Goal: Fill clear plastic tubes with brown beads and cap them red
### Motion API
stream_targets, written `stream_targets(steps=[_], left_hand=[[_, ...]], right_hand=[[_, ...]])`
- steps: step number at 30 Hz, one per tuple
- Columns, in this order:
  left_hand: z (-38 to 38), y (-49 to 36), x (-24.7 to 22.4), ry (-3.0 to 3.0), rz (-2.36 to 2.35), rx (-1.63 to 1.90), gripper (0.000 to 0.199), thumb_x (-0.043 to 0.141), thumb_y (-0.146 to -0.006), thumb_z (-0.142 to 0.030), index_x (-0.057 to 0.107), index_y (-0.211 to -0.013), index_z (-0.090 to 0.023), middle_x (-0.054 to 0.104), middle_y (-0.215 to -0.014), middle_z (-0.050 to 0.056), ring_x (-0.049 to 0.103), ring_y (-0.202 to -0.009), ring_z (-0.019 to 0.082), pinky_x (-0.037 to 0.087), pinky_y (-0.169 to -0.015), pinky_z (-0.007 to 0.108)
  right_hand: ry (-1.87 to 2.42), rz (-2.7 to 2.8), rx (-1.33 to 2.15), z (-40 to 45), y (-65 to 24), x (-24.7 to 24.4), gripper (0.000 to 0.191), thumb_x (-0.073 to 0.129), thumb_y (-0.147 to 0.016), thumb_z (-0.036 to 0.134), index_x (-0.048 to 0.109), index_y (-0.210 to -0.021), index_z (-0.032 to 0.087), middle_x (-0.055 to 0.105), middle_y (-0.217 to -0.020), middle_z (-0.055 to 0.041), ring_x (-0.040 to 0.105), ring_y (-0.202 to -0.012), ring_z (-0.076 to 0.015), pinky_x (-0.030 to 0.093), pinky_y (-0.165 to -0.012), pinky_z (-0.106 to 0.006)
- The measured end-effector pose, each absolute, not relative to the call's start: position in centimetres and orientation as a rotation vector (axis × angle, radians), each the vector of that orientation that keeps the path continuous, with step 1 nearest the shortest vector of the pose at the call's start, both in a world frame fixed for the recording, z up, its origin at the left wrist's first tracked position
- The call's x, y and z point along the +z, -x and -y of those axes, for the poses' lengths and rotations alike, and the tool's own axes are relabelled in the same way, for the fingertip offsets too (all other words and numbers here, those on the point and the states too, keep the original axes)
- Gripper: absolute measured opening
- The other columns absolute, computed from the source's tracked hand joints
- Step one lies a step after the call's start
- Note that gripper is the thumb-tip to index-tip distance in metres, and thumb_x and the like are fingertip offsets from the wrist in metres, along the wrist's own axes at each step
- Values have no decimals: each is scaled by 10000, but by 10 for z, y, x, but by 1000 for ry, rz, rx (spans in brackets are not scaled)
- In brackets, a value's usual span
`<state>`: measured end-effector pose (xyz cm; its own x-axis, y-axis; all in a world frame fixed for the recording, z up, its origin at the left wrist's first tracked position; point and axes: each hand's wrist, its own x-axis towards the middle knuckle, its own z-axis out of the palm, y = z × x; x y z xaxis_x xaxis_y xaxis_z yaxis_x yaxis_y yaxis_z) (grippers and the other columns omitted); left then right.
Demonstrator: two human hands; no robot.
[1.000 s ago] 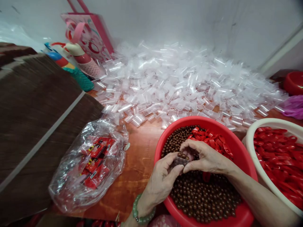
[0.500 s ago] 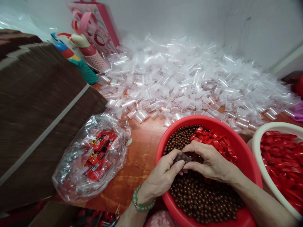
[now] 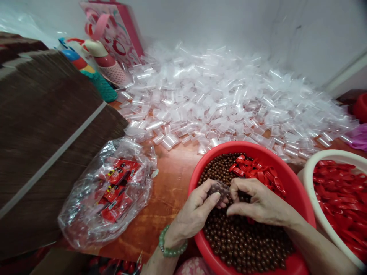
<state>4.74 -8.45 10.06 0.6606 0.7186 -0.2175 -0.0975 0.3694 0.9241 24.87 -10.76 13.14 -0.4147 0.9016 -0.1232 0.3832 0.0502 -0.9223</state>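
Note:
A small clear plastic sleeve is pinched between the thumb and fingers of my left hand, which wears a green bead bracelet. Just to its right, my right hand has its thumb and fingers apart, and nothing shows between them. Both hands are over a red basin of shiny brown balls. Red plastic pieces lie on the balls at the basin's upper right.
Behind the basin spreads a heap of clear sleeves. A white tub of red pieces stands right. At left are a plastic bag with red packets, a brown stack, bottles and a pink gift bag.
My right thumb and fingers have come off the plastic sleeve and spread apart slightly to its right. My left hand still holds the sleeve, and the view has shifted slightly.

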Motion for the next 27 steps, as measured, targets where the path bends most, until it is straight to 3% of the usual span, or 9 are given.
stream_targets(steps=[2,5,7,10,13,16,19,23,27], left_hand=[[85,-48,100,-1034,-690,600,192,561,-940,-341,599,-1015,-167,612,-904,12,578,-828,120,483,-803,243],[87,-46,100,-959,-727,645,208,624,-904,-335,604,-1036,-175,673,-905,31,634,-841,141,505,-817,265],[88,-43,100,-954,-729,680,201,651,-886,-323,629,-1022,-178,704,-933,51,660,-870,165,509,-840,290],[90,-37,101,-1019,-619,753,156,687,-855,-310,685,-947,-184,725,-939,62,673,-874,189,509,-838,305],[91,-35,102,-1075,-546,799,121,707,-834,-296,711,-897,-193,734,-935,59,677,-881,198,514,-836,304],[92,-37,102,-1116,-623,778,109,683,-858,-278,703,-925,-194,735,-970,59,678,-930,195,507,-879,302],[94,-41,101,-1079,-694,761,130,620,-909,-285,651,-1006,-204,730,-994,48,692,-929,180,510,-886,301],[96,-42,99,-1085,-696,731,154,590,-926,-305,602,-1035,-197,717,-991,44,693,-910,169,513,-871,299],[92,-45,100,-1081,-722,716,201,603,-908,-317,587,-1055,-180,699,-918,36,680,-847,158,506,-825,286]], right_hand=[[1201,1910,1510,111,-256,140,317,782,-758,432,588,-772,182,654,-747,12,577,-640,-109,443,-596,-211],[1101,2008,1489,113,-271,150,358,775,-748,489,681,-912,184,727,-860,-31,665,-795,-163,508,-748,-258],[1217,1999,1296,110,-284,151,281,701,-841,442,690,-982,199,737,-951,-50,674,-899,-182,511,-829,-284],[1551,1991,838,98,-302,144,143,580,-936,307,678,-985,216,726,-973,-57,662,-906,-198,510,-833,-327],[1704,2144,439,80,-312,131,149,546,-923,211,678,-993,198,711,-997,-90,631,-948,-245,490,-877,-408],[1800,2297,330,63,-308,116,207,594,-876,159,675,-1065,179,697,-1046,-113,601,-1009,-272,467,-905,-425],[1872,2300,336,53,-299,103,218,632,-853,164,681,-1065,154,701,-991,-125,606,-958,-272,456,-876,-416],[1873,2196,365,51,-299,99,100,601,-879,182,697,-868,156,702,-857,-93,617,-821,-224,463,-796,-362],[1828,1960,358,62,-311,111,130,558,-915,257,654,-908,169,693,-849,-58,623,-776,-190,492,-743,-325]])
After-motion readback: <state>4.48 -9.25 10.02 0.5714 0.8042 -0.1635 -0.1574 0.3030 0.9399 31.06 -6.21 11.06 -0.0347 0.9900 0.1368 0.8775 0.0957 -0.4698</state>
